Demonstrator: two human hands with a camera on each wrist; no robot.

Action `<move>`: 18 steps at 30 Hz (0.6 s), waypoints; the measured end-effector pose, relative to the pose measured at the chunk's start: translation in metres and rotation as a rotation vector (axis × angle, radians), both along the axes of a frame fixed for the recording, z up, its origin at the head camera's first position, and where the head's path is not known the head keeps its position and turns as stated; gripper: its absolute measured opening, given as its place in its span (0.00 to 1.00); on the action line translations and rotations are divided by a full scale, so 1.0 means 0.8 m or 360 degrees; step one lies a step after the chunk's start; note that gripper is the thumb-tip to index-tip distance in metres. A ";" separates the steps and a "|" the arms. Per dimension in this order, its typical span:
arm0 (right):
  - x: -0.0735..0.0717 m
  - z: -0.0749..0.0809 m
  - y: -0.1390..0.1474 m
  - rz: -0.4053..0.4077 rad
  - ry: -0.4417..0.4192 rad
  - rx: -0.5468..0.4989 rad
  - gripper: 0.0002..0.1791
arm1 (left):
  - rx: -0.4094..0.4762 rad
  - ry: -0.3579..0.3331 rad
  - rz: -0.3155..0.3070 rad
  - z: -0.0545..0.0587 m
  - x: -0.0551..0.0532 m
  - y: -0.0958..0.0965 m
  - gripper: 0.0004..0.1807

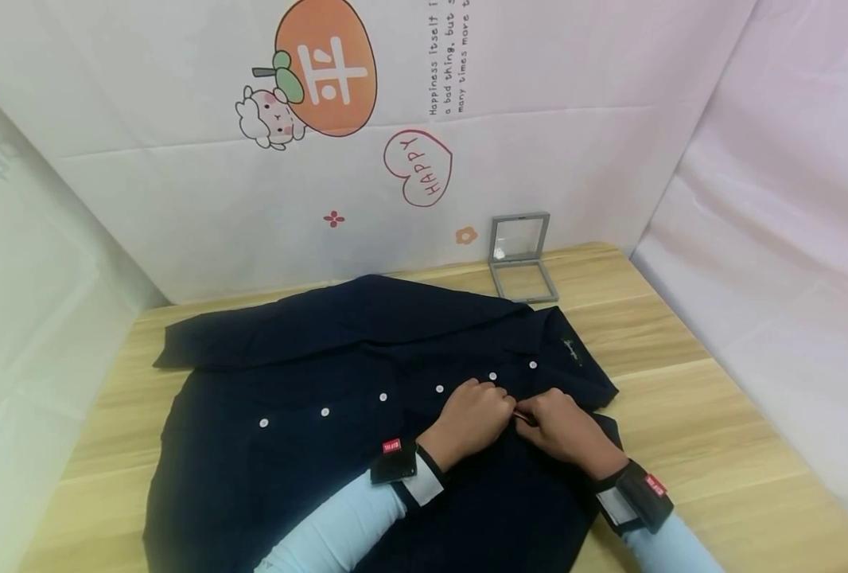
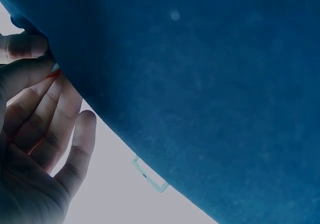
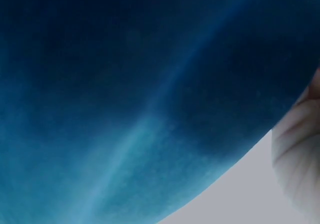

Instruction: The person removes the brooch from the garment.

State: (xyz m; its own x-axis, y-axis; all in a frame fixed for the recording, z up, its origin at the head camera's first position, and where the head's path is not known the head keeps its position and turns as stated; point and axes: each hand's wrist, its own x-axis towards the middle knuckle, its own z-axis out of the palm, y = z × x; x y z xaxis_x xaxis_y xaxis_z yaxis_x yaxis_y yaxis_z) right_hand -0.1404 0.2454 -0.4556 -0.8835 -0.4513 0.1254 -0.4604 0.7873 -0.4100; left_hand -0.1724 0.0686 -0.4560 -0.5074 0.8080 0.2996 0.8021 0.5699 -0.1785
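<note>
Bright, soft head view — murky, blue-tinted wrist views.
In the head view, even light leaves the white sheets (image 1: 180, 207) pale, faintly pink toward the right; the navy shirt (image 1: 352, 374) sinks almost to black, its lower left hazy. Both wrist views wash the background to flat grey, and the right one is badly out of focus — shirt smeared, detail lost.

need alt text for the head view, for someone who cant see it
A person's left hand and right hand, close together, grip a dark navy shirt spread across a wood-grain table. A row of white buttons runs along it. Beyond the shirt, a small grey hinged frame stands open before a white cloth printed with cartoons.
</note>
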 end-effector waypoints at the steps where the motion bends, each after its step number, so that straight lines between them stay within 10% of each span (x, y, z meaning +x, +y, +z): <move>1: 0.000 0.000 0.000 0.0002 -0.0004 -0.0005 0.15 | 0.0002 0.0001 0.0003 0.000 0.000 0.000 0.12; 18: 0.001 0.002 -0.002 -0.0013 -0.0002 0.0036 0.21 | 0.0005 0.0006 0.0007 0.004 0.002 0.001 0.13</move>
